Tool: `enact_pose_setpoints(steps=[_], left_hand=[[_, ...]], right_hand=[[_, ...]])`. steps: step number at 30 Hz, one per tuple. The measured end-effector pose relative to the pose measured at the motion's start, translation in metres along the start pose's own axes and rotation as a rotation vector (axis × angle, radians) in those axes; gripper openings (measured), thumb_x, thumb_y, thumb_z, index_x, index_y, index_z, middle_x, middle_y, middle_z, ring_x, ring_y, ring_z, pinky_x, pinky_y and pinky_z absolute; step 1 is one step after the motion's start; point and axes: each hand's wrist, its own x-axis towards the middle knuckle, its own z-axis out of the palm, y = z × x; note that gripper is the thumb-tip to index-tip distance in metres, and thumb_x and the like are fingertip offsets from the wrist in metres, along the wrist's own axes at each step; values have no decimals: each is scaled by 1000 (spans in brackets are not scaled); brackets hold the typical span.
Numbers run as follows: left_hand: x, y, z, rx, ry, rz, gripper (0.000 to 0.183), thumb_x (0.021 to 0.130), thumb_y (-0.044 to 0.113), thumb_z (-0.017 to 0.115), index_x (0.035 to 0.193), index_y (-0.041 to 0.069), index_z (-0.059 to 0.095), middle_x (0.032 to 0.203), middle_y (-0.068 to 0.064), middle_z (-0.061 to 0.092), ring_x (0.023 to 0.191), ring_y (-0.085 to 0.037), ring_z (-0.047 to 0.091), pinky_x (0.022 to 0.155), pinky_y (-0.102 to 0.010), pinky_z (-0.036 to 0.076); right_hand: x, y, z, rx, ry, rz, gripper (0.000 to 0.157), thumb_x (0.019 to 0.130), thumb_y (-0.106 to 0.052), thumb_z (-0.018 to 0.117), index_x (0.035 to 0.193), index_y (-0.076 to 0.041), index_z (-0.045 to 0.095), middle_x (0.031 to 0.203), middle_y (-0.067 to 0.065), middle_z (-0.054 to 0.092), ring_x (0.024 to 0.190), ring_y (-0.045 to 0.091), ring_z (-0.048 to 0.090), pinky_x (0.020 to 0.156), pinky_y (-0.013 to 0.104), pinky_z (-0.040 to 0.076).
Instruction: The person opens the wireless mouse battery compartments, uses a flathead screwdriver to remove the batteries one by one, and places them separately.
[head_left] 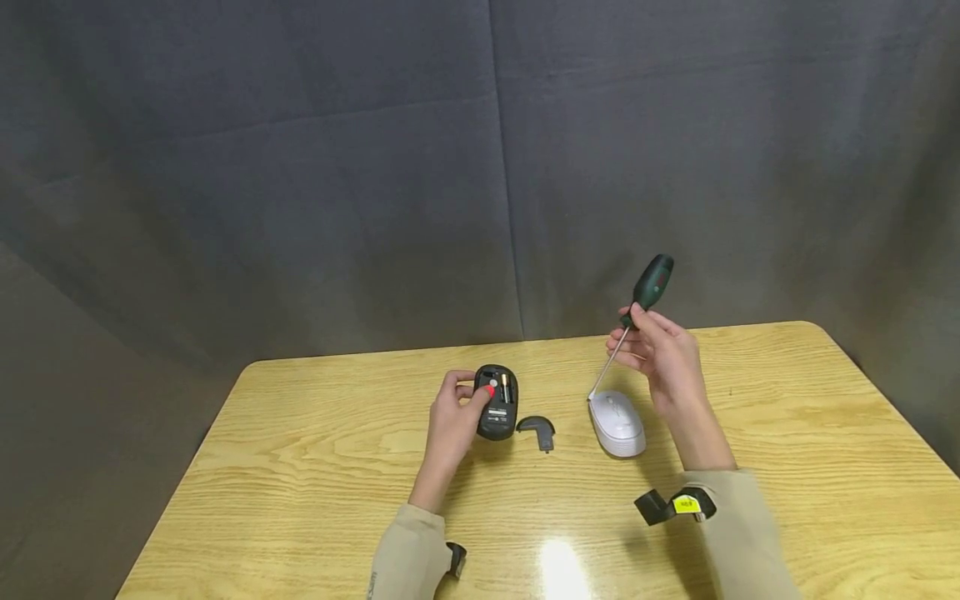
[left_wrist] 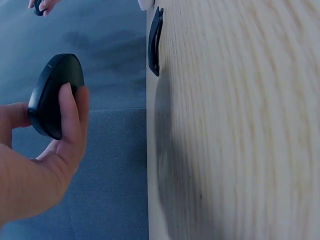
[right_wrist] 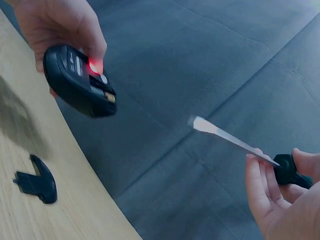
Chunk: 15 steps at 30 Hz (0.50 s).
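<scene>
My left hand grips a black computer mouse above the table, its underside facing me. The battery bay is uncovered, and a battery lies in it; a red glow falls on the thumb. Beside it on the table lies the L-shaped black battery cover. In my right hand is a screwdriver with a dark green handle, pinched near the handle's lower end. Its flat blade points toward the held mouse in the right wrist view, with space between them.
A white mouse sits on the table to the right of the cover; the screwdriver tip overlaps its front end in the head view. The wooden table ends at a dark grey curtain behind. Each wrist wears a black camera mount.
</scene>
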Motion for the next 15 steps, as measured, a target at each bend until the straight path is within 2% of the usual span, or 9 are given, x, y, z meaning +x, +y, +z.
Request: enact_pose_setpoints(steps=[4,6,8,12,15], left_hand=[[1,1,1,-7,-1,-13,39,96,15,65,129,-4,58,98,-15,69,78,-16,65,65,-27,54],[1,1,2,-11,-1,-20,39,96,15,64,130,-3,58,98,-15,69,80,-17,65,66,-27,54],[0,1,2,-14,-1,-24,38,97,15,64,130,-3,58,98,-15,68,80,-17,65,66,-27,54],[0,1,3,-17,0,-24,38,97,15,64,130,-3,58,98,-15,68,80,-17,65,66,-27,54],[1,1,3,-17,0,-33,38,97,16,63,130,-2,58,98,-15,68,81,-17,65,67,-26,54]], right_hand=[[1,-3,-8,-116,28,24,22,103,-25,67,88,-13,78,70,3,72,63,12,71,63,25,60],[1,-4,-14,-202,35,43,22,102,-27,68,91,-10,76,69,2,71,61,11,70,60,24,59],[1,-4,-21,-303,21,66,28,103,-29,67,101,-2,71,69,1,70,59,9,68,59,23,58],[2,-4,-36,-477,-34,112,50,104,-32,64,125,13,55,72,0,71,59,10,68,62,25,59],[3,-4,-47,-544,-75,128,52,105,-29,63,128,16,52,75,1,72,62,11,71,63,27,60]])
